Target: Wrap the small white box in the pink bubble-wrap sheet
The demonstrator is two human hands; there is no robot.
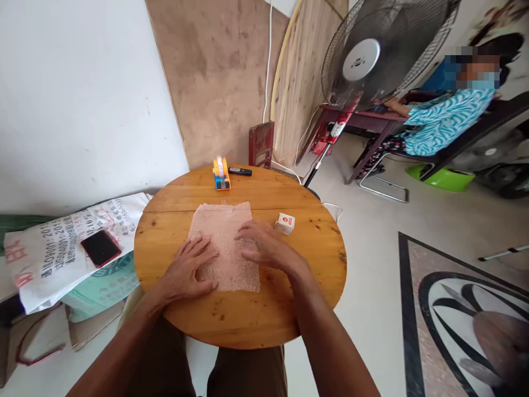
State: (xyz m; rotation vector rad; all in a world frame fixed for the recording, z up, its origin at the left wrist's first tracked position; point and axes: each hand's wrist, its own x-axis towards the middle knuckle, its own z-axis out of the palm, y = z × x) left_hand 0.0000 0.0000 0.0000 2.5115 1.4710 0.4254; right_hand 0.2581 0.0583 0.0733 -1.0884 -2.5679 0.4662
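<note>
1. Lying far left, off the bench, a black phone [100, 247] sits on a printed sack [53, 253], parked out of the way.
2. Left hand [188, 270] is palm-down on the near-left part of the bubble wrap sheet [225, 237], fingers wide and flat, gripping nothing; likely pinning it flat.
3. The sheet is pinkish, roughly square and bubbly, spread in the middle of the round wooden bench [248, 314].
4. Tape dispenser [221, 173] and a dark remote [240, 171] stand at the far edge, apart from the sheet.
5. Right hand [264, 245] presses the sheet's right edge, fingers spread, nothing held.
6. A small white carton [285, 223] sits just right of that hand, within reach.
7. Far right: a standing fan [372, 49] and a seated person's striped sleeve [446, 113], well apart.
</note>
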